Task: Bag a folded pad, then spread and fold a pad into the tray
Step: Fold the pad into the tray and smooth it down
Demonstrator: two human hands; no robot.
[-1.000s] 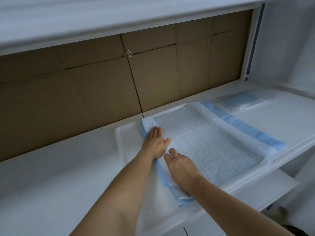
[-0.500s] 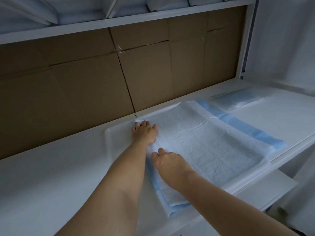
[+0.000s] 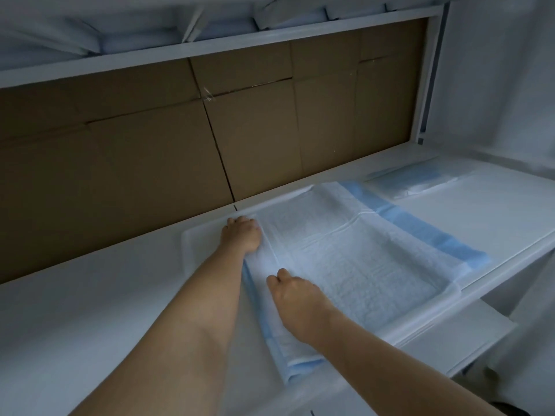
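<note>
Slippage is your main risk: the pad [image 3: 354,253] lies spread over the tray [image 3: 195,244] on the bench [image 3: 90,295], its left edge already doubled into a narrow fold. Your left hand [image 3: 241,235] curls its fingers over the fold's far end, and your right hand [image 3: 295,304] presses the near part, fingertips bent under. Ease either hold and the fold may spring open. The blue right border overhangs the tray and could drag crooked.
</note>
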